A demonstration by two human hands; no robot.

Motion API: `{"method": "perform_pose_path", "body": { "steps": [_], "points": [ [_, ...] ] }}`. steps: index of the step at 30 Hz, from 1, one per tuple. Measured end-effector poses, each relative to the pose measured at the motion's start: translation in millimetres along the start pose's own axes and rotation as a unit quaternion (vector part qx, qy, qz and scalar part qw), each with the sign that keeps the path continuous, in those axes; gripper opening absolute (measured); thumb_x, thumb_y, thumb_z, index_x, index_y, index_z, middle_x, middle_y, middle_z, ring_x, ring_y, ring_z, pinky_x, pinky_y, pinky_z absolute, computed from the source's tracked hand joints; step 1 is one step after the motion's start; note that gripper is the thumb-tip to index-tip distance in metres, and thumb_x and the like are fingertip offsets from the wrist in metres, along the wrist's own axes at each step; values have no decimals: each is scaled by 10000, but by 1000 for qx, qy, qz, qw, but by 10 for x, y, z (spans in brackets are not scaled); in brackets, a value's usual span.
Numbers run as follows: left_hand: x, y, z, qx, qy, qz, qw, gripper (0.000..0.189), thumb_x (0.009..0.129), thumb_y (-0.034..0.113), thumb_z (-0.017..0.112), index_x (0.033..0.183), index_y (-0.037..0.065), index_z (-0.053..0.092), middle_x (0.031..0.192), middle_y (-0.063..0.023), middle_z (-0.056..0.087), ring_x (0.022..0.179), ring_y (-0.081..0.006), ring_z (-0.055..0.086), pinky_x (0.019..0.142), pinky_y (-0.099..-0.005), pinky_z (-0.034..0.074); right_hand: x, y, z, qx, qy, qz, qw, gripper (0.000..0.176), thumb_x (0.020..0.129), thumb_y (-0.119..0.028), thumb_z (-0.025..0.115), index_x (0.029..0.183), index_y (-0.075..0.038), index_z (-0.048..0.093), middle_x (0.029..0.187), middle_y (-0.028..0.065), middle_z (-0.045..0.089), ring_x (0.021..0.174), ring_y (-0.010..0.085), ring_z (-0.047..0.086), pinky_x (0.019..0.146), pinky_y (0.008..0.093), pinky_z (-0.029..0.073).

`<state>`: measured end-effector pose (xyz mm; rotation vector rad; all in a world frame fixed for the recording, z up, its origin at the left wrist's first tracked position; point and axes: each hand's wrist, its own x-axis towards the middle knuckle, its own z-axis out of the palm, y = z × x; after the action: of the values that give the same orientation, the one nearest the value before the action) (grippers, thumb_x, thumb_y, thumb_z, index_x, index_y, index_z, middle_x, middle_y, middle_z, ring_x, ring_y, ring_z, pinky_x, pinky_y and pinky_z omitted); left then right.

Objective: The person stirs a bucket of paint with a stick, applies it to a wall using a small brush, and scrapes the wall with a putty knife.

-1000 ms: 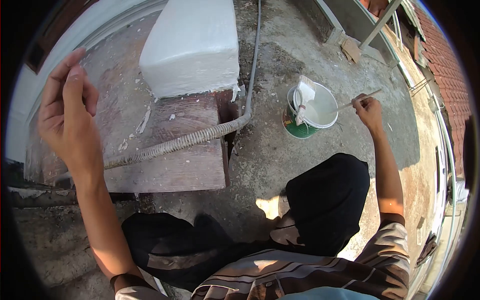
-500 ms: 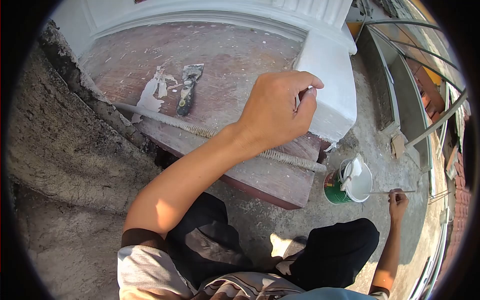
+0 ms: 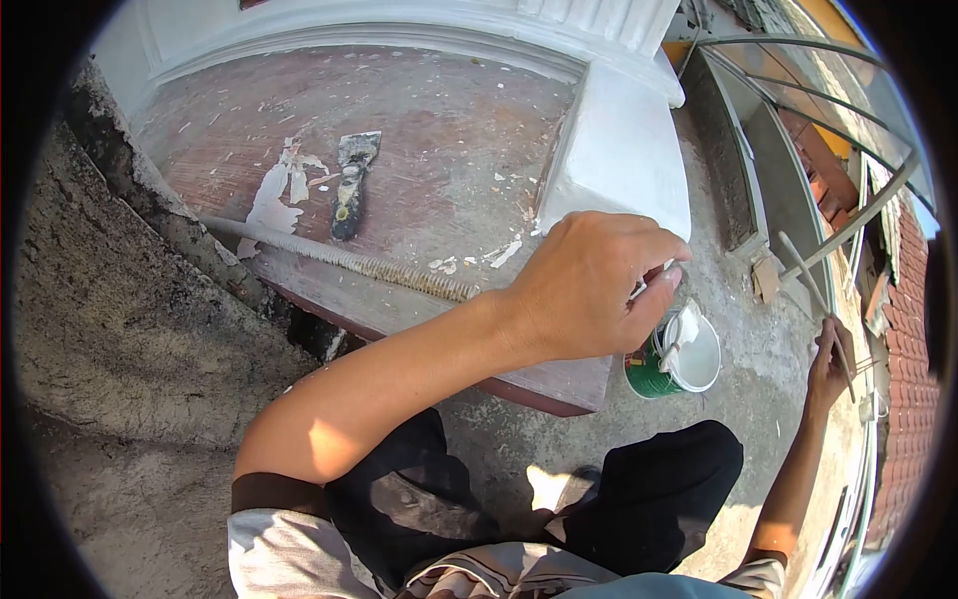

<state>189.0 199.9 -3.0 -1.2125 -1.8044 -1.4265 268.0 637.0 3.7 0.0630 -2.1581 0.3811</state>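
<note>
My left hand (image 3: 604, 285) reaches out over the step's front edge, thumb and forefinger pinched together. A small white bit shows at the fingertips, too small to name. Far to the right, my right hand (image 3: 828, 364) grips a long thin stick (image 3: 806, 275), slanted with its paler, thicker end up and away from me. Between the hands, a green paint bucket (image 3: 654, 374) with white paint inside stands on the floor, a white cloth-like piece (image 3: 683, 327) over its rim. On the step (image 3: 429, 130) lies a paint-spattered putty knife (image 3: 352, 187), untouched.
A ribbed hose (image 3: 369, 268) runs along the step, partly under my left forearm. Paint flakes (image 3: 272, 200) lie beside the putty knife. A white pillar base (image 3: 624, 150) rises behind my left hand. Rough wall (image 3: 150, 290) is at left, metal bars (image 3: 848, 220) at right.
My right hand has moved right, lifting the stick out of the bucket and turning it from level to steep. My left hand has come down and right, away from the pillar base.
</note>
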Motion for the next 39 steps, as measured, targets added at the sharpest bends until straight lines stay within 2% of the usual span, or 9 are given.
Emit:
{"method": "perform_pose_path", "body": {
  "steps": [4,7,13,17,21,28,31,37,39],
  "points": [
    [-14,88,95,-84,-51,-80,992,192,812,70,653,982,-18,658,683,-56,634,494,-84,508,457,-220,385,514,-971,173,-84,110,-208,968,185,869,-39,622,1047,-2,658,927,147,666,840,225,651,728,301,522],
    [25,50,80,-184,-20,-173,967,243,873,139,630,1057,-18,649,827,-75,682,600,-89,577,513,-187,419,844,-1573,479,-85,167,-394,900,269,783,-6,703,1049,-31,669,891,142,663,715,211,650,599,264,511],
    [288,108,-349,-327,66,-270,903,371,919,225,563,1153,-62,566,935,-159,668,738,-157,636,633,-254,492,1322,-2542,1196,19,198,-532,823,355,745,-49,733,1088,-88,650,883,63,634,682,177,628,571,281,499],
    [283,135,-352,-417,103,-269,862,400,910,220,584,1163,-74,487,924,-173,654,746,-186,639,670,-295,503,1474,-2983,1498,1,195,-575,795,295,705,-59,640,997,-23,631,846,81,586,627,181,572,533,284,458],
    [258,99,-364,-426,194,-262,844,407,893,182,614,1138,-85,428,840,-158,636,677,-175,623,618,-284,502,1545,-3092,1848,-30,155,-586,795,388,706,-154,675,1086,-109,610,882,11,589,694,162,603,553,284,488],
    [166,-205,-551,-405,244,-292,831,391,880,91,598,1150,-118,408,761,-132,603,572,-157,588,543,-264,485,1425,-3180,2156,-46,21,-598,800,446,727,-98,653,1164,-79,568,977,50,598,781,209,619,638,314,512],
    [126,-336,-724,-377,253,-339,824,321,883,42,547,1125,-134,429,793,-134,602,586,-155,590,537,-257,480,1475,-3097,2228,-69,-34,-592,802,521,775,-73,646,1275,-116,504,1142,87,592,864,262,629,720,350,531],
    [271,-714,-1057,-300,232,-499,780,229,884,1,457,1078,-121,457,875,-167,579,624,-148,560,487,-225,437,1387,-2806,1574,-68,-32,-527,846,438,789,12,655,1202,-120,588,1132,106,616,896,256,651,742,348,543],
    [388,-1013,-1018,-284,240,-550,748,147,854,9,477,965,-74,525,757,-138,576,549,-147,524,459,-227,404,1327,-2532,1377,-62,-24,-498,865,420,782,40,652,1177,-93,608,1124,128,625,954,253,647,736,342,549]
  ]
}}
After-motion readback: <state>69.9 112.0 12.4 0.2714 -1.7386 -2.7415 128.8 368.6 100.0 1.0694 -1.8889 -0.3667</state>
